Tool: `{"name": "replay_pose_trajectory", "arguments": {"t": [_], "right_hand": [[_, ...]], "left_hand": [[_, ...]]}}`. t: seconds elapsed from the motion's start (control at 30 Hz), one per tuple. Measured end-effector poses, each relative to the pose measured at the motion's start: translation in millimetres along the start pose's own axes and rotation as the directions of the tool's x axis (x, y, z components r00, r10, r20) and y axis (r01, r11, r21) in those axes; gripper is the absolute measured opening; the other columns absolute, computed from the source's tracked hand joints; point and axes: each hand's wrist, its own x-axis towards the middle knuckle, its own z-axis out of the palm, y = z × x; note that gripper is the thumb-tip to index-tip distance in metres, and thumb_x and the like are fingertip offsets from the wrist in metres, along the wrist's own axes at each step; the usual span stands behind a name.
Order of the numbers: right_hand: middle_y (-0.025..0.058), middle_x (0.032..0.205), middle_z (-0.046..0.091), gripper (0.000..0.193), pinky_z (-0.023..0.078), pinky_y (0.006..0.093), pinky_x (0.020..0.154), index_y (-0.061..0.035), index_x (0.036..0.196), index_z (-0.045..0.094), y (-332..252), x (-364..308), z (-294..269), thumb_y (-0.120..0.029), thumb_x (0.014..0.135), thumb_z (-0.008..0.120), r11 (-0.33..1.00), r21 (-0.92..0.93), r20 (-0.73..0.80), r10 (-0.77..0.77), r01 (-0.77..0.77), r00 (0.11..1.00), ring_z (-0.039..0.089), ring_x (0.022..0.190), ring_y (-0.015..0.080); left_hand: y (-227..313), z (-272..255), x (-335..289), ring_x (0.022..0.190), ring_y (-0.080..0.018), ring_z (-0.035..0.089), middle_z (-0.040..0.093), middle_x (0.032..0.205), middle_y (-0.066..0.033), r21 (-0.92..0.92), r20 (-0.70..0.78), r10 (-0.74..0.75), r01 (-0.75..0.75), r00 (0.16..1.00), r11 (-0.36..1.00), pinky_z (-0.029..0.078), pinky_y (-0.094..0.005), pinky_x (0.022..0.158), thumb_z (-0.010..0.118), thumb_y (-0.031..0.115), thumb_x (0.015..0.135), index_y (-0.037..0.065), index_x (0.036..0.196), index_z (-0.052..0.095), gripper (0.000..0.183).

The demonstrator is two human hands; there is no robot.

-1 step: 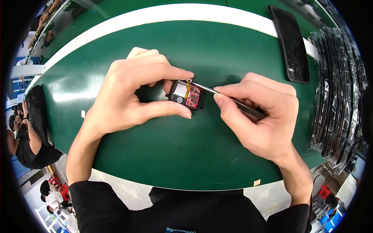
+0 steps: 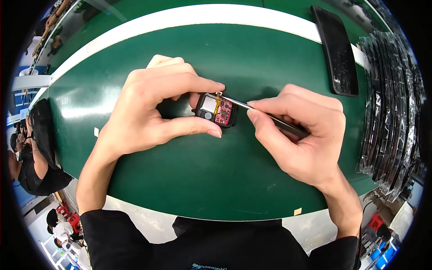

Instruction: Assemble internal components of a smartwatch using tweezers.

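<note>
My left hand [image 2: 153,103] holds a small opened watch-like case [image 2: 234,118] by its edges, index finger along the far side and thumb along the near side. The case is black, with a red circuit board [image 2: 223,112], a silvery rectangular part [image 2: 209,104], a round grey part and a strip of amber tape inside. In my right hand [image 2: 306,130] is a slim metal tool, apparently tweezers [image 2: 238,102], pinched between thumb and fingers. Its tip meets a tiny whitish piece [image 2: 219,93] at the far edge of the case, beside my left index fingertip.
The green tabletop [image 2: 216,180] has a white strip [image 2: 180,20] along its far side. A black phone-like slab [image 2: 337,54] lies at the far right. Beside it rises a stack of clear and black plastic trays [image 2: 389,112]. A person in black [image 2: 38,166] sits at the left.
</note>
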Motion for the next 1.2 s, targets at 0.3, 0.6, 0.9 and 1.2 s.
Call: {"name": "replay_pose_trajectory", "arguments": {"t": [0.3,0.6,0.9,1.2], "right_hand": [[0.0029,0.064,0.062,0.014,0.031,0.0258,0.049,0.0030,0.097,0.084,3,-1,3,0.007,0.084,0.082,1.000,-0.004,-0.035,-0.023,0.023,0.999,0.049,0.051,0.0070],[0.0019,0.070,0.065,0.023,0.031,0.0251,0.046,0.0015,0.102,0.086,2,-4,1,0.006,0.080,0.086,0.973,-0.173,-0.093,-0.169,0.151,0.981,0.048,0.050,0.0062],[0.0025,0.071,0.065,0.030,0.038,0.0271,0.046,0.0003,0.105,0.086,6,-4,7,0.007,0.076,0.088,0.949,-0.222,-0.091,-0.250,0.225,0.964,0.054,0.052,0.0101],[0.0024,0.074,0.070,0.025,0.044,0.0300,0.048,0.0001,0.106,0.086,3,-2,2,0.007,0.082,0.086,0.985,-0.108,-0.040,-0.140,0.135,0.989,0.059,0.055,0.0114]], "left_hand": [[0,-4,3,0.073,-0.0167,0.051,0.067,0.081,-0.0003,0.028,0.034,-0.008,0.007,0.999,1.000,0.041,-0.0331,0.074,0.103,0.036,0.062,0.008,0.121,0.084,0.068],[5,0,2,0.074,-0.0169,0.051,0.069,0.083,-0.0026,-0.042,-0.025,-0.084,0.083,0.996,0.996,0.043,-0.0324,0.073,0.104,0.034,0.062,0.004,0.109,0.080,0.060],[7,-2,3,0.074,-0.0171,0.051,0.070,0.083,-0.0032,-0.014,-0.014,-0.094,0.094,0.995,0.996,0.042,-0.0327,0.073,0.103,0.031,0.063,0.005,0.109,0.081,0.057],[-8,-9,1,0.077,-0.0177,0.051,0.075,0.092,-0.0026,-0.119,0.050,-0.038,0.043,0.998,0.992,0.043,-0.0323,0.075,0.103,0.032,0.065,0.006,0.115,0.082,0.060]]}}
